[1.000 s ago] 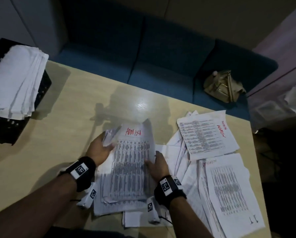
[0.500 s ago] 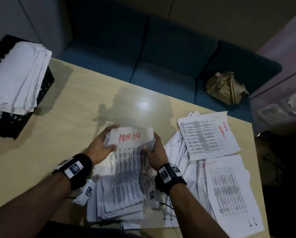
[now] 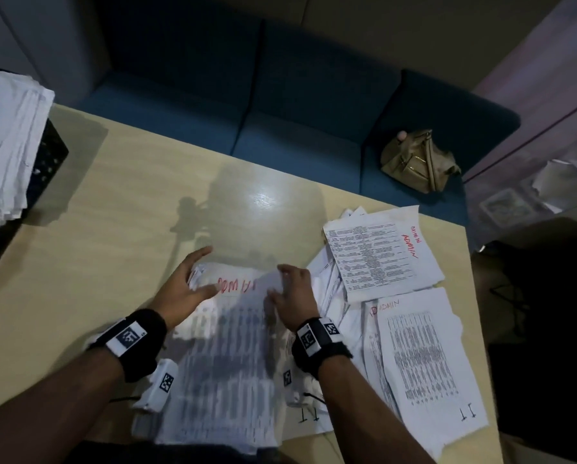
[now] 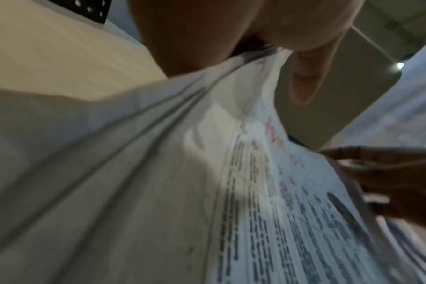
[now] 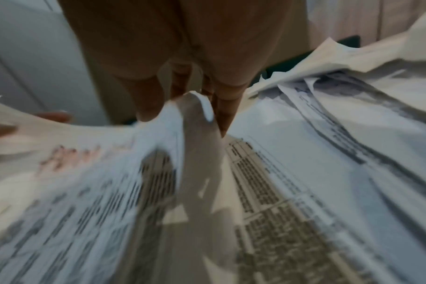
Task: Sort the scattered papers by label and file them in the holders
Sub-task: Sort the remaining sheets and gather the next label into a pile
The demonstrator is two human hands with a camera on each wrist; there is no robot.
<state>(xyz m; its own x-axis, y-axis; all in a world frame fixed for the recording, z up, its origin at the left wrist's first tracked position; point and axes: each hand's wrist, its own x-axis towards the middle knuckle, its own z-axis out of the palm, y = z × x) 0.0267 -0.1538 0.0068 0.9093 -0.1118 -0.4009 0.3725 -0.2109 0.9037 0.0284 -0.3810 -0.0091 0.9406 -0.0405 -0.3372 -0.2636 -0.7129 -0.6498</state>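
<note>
A stack of printed sheets marked ADMIN in red (image 3: 233,346) lies in front of me on the wooden table (image 3: 130,212). My left hand (image 3: 193,276) is at the stack's top left corner, fingers straight and spread, thumb lying on the top sheet. In the left wrist view the stack's edge (image 4: 182,115) runs up under the palm. My right hand (image 3: 285,283) pinches the top right corner of the stack (image 5: 190,119) with curled fingers. A black perforated holder (image 3: 46,162) at the far left is filled with white papers (image 3: 9,145).
Loose sheets lie right of the stack: one ADMIN sheet (image 3: 380,256) turned sideways, another (image 3: 421,363) below it, with IT written near the front edge. A blue sofa (image 3: 280,128) with a tan bag (image 3: 417,162) sits behind the table.
The ADMIN stack, held up by both hands a moment ago, has come down flatter on the table. My left hand's fingers have straightened and spread; the right hand still holds the top corner.
</note>
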